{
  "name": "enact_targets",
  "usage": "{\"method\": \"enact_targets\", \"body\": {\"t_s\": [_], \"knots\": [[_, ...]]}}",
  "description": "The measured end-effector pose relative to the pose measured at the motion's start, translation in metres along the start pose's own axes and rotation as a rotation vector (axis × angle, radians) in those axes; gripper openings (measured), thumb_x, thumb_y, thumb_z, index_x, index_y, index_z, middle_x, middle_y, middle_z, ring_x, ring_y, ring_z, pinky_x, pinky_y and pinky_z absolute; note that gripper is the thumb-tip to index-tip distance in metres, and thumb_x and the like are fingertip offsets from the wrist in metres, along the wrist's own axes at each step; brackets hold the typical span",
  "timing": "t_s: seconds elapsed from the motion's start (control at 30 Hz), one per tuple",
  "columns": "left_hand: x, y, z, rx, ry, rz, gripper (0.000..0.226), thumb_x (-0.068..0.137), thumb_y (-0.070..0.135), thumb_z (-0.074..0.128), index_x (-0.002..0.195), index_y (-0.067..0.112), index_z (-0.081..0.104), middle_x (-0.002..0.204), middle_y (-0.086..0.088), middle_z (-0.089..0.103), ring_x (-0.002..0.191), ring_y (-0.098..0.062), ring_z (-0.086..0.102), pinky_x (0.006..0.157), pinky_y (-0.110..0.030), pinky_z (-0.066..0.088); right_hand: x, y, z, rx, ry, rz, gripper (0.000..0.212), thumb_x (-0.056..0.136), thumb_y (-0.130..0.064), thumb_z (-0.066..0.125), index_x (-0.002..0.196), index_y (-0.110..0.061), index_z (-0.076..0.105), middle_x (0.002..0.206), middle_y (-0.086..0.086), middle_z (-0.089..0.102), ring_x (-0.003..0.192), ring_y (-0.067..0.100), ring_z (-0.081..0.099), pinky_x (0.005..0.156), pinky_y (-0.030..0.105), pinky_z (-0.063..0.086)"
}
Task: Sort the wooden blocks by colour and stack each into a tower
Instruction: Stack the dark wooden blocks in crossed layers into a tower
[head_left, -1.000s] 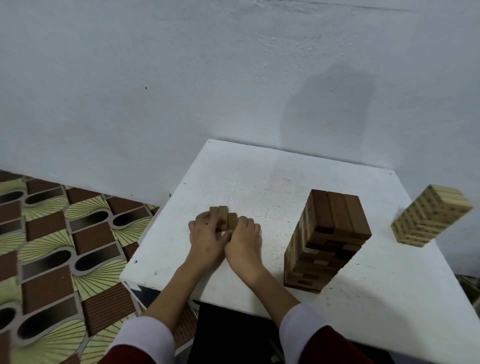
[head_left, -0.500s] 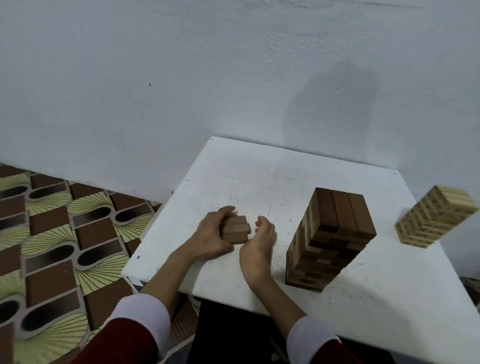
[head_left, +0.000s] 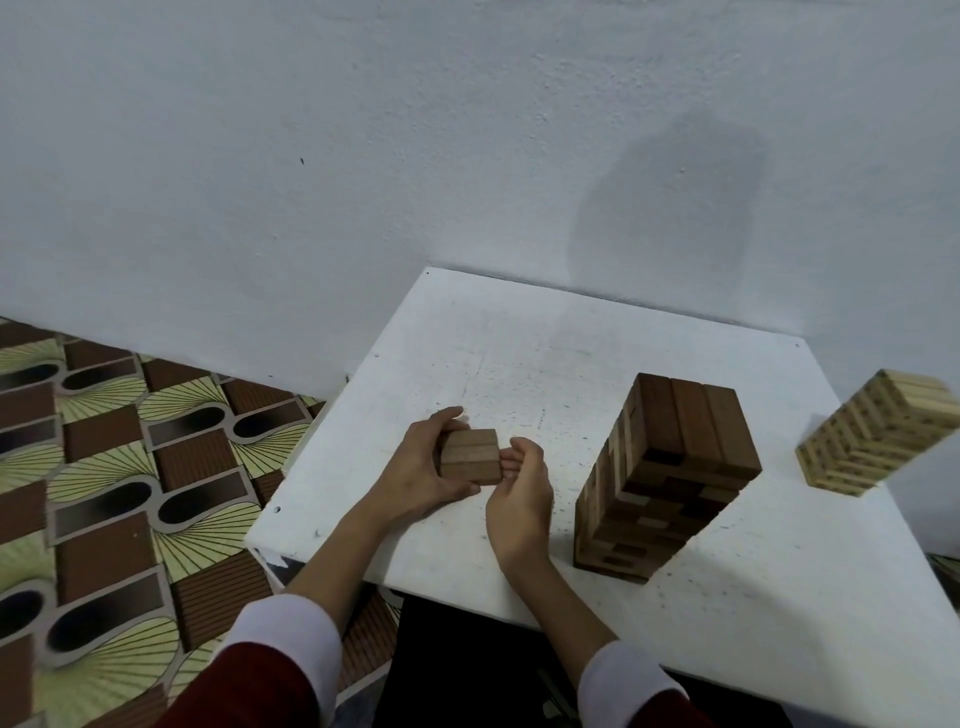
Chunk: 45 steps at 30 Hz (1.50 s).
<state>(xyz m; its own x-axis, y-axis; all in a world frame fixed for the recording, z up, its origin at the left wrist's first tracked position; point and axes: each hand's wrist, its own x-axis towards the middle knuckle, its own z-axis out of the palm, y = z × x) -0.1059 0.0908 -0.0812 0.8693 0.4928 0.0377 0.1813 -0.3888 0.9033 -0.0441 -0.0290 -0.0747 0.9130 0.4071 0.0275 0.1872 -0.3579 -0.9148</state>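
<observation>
the white table (head_left: 519, 332) holds a tall dark brown tower (head_left: 670, 483) at centre right and a pale tower (head_left: 878, 431) near the right edge. near the front left, the left hand (head_left: 415, 470) curls round a small clump of brown blocks (head_left: 471, 457); the right hand (head_left: 522, 493), fingers loosely bent, touches its side. they look gathered for stacking; next, probably carry them onto the dark tower without jolting it.

left hand (head_left: 415, 470) curled, gripping; right hand (head_left: 519, 488) loosely curled beside it, palm leftward.
</observation>
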Motion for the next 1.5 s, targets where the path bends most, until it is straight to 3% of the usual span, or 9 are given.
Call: {"method": "enact_targets", "body": {"t_s": [0.3,0.47,0.63,0.77,0.9,1.1,1.2,1.3,1.5], "knots": [[0.001,-0.001,0.001,0.026,0.009,0.016,0.091,0.051,0.043,0.077,0.132,0.04,0.034,0.122,0.018,0.049,0.122,-0.011,0.044,0.103,-0.033,0.04,-0.006,-0.005,-0.011,0.105,-0.038,-0.006,0.036,0.088,0.003,0.046,0.123,-0.007,0.048,0.116,0.011,0.055,0.1,0.019,0.051,0.081,0.022,0.038],[0.004,0.0,-0.006,0.075,-0.055,0.008,0.102,0.057,0.029,0.083,0.142,0.025,0.027,0.128,0.01,0.044,0.123,-0.01,0.04,0.097,-0.016,0.035,-0.004,-0.006,-0.007,0.053,-0.028,0.015,0.04,0.088,0.007,0.042,0.125,-0.007,0.047,0.117,0.01,0.054,0.102,0.017,0.052,0.085,0.02,0.04],[0.003,0.003,-0.007,0.059,-0.017,-0.025,0.1,0.053,0.03,0.08,0.14,0.025,0.031,0.12,0.005,0.049,0.113,-0.009,0.05,0.097,-0.025,0.044,-0.003,-0.01,-0.004,-0.017,-0.03,0.025,0.05,0.084,0.013,0.036,0.128,-0.009,0.044,0.118,0.007,0.052,0.102,0.012,0.052,0.092,0.023,0.045],[0.004,0.016,-0.014,0.032,0.012,-0.061,0.094,0.059,0.022,0.085,0.137,0.027,0.032,0.116,0.005,0.05,0.103,-0.005,0.052,0.076,-0.005,0.043,-0.006,-0.027,-0.011,0.0,-0.095,0.033,0.047,0.088,0.01,0.036,0.128,-0.013,0.042,0.121,0.005,0.048,0.104,0.009,0.048,0.081,0.01,0.04],[0.006,0.041,-0.033,-0.098,0.091,-0.047,0.087,0.065,0.013,0.085,0.134,0.027,0.034,0.114,0.002,0.052,0.105,-0.014,0.056,0.071,-0.013,0.05,-0.011,-0.067,-0.019,0.091,-0.145,-0.081,0.041,0.091,0.006,0.037,0.128,-0.012,0.04,0.114,0.0,0.046,0.087,0.0,0.046,0.067,-0.002,0.036],[0.0,0.112,-0.067,-0.207,0.189,0.1,0.084,0.069,0.002,0.08,0.136,0.024,0.034,0.115,0.0,0.055,0.098,-0.012,0.06,0.076,-0.019,0.052,-0.016,-0.133,-0.033,0.15,0.012,-0.265,0.041,0.088,0.01,0.04,0.126,-0.006,0.044,0.125,0.003,0.046,0.099,0.008,0.049,0.076,-0.003,0.033],[-0.006,0.15,-0.074,-0.211,0.185,0.192,0.083,0.068,0.001,0.081,0.135,0.025,0.036,0.115,-0.001,0.056,0.097,-0.01,0.06,0.08,-0.023,0.052,-0.016,-0.16,-0.063,0.195,0.024,-0.331,0.044,0.086,0.011,0.046,0.126,-0.009,0.043,0.125,0.001,0.047,0.102,0.017,0.055,0.085,0.014,0.043],[-0.013,0.186,-0.072,-0.201,0.156,0.274,0.085,0.062,0.011,0.082,0.133,0.029,0.038,0.115,0.002,0.057,0.099,-0.01,0.06,0.083,-0.026,0.052,-0.012,-0.176,-0.106,0.159,-0.043,-0.382,0.052,0.083,0.008,0.056,0.128,-0.014,0.042,0.127,-0.001,0.047,0.098,0.011,0.053,0.083,0.018,0.044],[-0.016,0.233,-0.031,-0.076,-0.011,0.418,0.092,0.057,0.019,0.08,0.136,0.027,0.034,0.11,0.006,0.059,0.102,-0.005,0.058,0.092,-0.02,0.047,0.001,-0.165,-0.213,-0.031,-0.348,-0.485,0.085,0.075,-0.007,0.073,0.139,-0.031,0.022,0.136,-0.016,0.039,0.125,-0.004,0.037,0.095,0.012,0.031]]}}
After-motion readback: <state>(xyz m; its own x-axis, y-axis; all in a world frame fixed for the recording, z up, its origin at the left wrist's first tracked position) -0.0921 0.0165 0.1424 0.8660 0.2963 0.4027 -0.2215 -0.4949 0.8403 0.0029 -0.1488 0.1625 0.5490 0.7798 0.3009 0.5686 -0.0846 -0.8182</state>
